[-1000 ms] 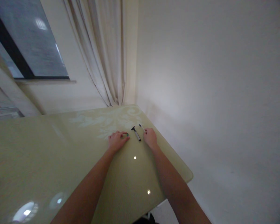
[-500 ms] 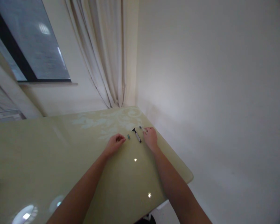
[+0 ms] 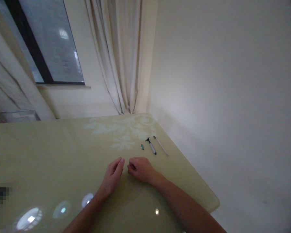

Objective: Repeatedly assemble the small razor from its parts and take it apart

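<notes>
My left hand [image 3: 113, 174] rests low over the table, its thumb and fingers pressed together with nothing visible in them. Close beside it, my right hand [image 3: 141, 169] is curled into a loose fist, and I see nothing held there. A small gap separates the two hands. Beyond my right hand lies a razor [image 3: 152, 148] with a black head and a pale grip. To its left is a small dark razor cartridge [image 3: 142, 147]. On the razor's right a white toothbrush [image 3: 162, 146] with a dark head lies at a slant. Neither hand touches these items.
The glossy yellow-green table [image 3: 50, 155] carries a pale floral pattern and bright light reflections. A plain wall [image 3: 220, 97] runs along its right side. Behind it hang beige curtains [image 3: 121, 58] beside a window [image 3: 50, 42]. A blurred dark patch sits at the lower left.
My right hand has left the toothbrush and come back toward my left hand, curling up. My left hand has drawn back from beside the cartridge. The view has shifted left.
</notes>
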`<move>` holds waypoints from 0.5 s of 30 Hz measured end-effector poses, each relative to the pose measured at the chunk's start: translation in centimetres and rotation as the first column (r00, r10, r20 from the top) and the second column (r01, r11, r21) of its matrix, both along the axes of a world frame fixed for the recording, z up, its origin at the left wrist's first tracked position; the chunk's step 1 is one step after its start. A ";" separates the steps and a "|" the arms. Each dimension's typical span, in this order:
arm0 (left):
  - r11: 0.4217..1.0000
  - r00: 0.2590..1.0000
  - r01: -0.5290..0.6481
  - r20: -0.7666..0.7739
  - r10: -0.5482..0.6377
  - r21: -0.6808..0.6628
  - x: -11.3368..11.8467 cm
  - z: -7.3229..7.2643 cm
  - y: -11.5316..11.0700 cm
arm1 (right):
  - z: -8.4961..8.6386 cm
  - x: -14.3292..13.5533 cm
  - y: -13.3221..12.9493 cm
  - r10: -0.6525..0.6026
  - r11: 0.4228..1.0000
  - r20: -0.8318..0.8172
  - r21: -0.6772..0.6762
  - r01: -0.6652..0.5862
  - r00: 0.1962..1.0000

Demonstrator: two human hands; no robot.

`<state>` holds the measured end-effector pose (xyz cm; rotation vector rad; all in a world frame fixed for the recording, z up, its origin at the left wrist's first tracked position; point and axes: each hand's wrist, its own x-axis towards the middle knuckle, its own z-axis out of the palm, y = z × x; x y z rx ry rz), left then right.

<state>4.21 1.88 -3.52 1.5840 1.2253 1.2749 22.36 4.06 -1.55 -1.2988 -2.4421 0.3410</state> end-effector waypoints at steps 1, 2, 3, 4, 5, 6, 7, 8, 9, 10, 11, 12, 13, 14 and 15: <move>1.000 1.000 -0.018 0.021 0.018 -0.015 -0.1 0.0 0.2 | -0.1 -0.3 -0.1 0.018 1.000 0.045 -0.012 -0.018 0.999; 0.999 0.999 -0.029 0.043 0.031 -0.038 -0.3 -0.1 0.5 | -0.2 -0.4 -0.2 0.030 0.999 0.080 -0.020 -0.028 0.996; 0.997 0.997 -0.039 0.067 0.044 -0.065 -0.5 -0.1 0.7 | -0.3 -0.5 -0.2 0.035 0.999 0.102 -0.020 -0.033 0.994; 0.995 0.995 -0.044 0.091 0.052 -0.088 -0.8 -0.1 0.9 | -0.3 -0.5 -0.1 0.035 0.999 0.113 -0.015 -0.033 0.993; 0.993 0.991 -0.045 0.122 0.058 -0.112 -1.1 -0.2 1.1 | -0.2 -0.5 0.0 0.030 1.000 0.113 -0.005 -0.029 0.993; 0.990 0.985 -0.042 0.159 0.063 -0.136 -1.4 -0.2 1.3 | -0.2 -0.4 0.2 0.020 1.000 0.107 0.005 -0.021 0.994; 0.987 0.979 -0.034 0.194 0.064 -0.156 -1.6 -0.2 1.4 | -0.1 -0.2 0.4 0.005 1.000 0.098 0.016 -0.007 0.995; 0.985 0.975 -0.023 0.215 0.060 -0.171 -1.6 -0.1 1.7 | 0.1 0.0 0.6 -0.016 1.000 0.091 0.023 0.014 0.996; 0.985 0.976 -0.010 0.211 0.048 -0.174 -1.5 0.0 2.0 | 0.2 0.2 0.9 -0.048 0.999 0.087 0.029 0.045 0.995; 0.986 0.984 0.002 0.174 0.027 -0.164 -1.2 0.2 2.5 | 0.4 0.6 1.3 -0.092 0.995 0.084 0.036 0.089 0.992; 0.990 0.995 0.006 0.098 0.008 -0.140 -0.8 0.5 3.0 | 0.7 1.1 1.7 -0.144 0.989 0.082 0.045 0.141 0.986; 0.994 1.000 0.012 -0.022 -0.015 -0.106 -0.2 0.8 3.6 | 0.9 1.7 2.1 -0.205 0.978 0.077 0.057 0.201 0.976; 0.998 0.986 0.017 -0.165 -0.028 -0.067 0.5 1.2 4.4 | 1.2 2.3 2.5 -0.271 0.961 0.069 0.070 0.266 0.960; 1.000 0.948 0.009 -0.319 -0.018 -0.030 1.3 1.6 5.1 | 1.4 3.1 2.9 -0.333 0.941 0.061 0.081 0.328 0.941; 1.000 0.881 0.020 -0.473 -0.026 -0.018 2.1 2.0 5.9 | 1.6 3.8 3.2 -0.396 0.916 0.052 0.088 0.391 0.917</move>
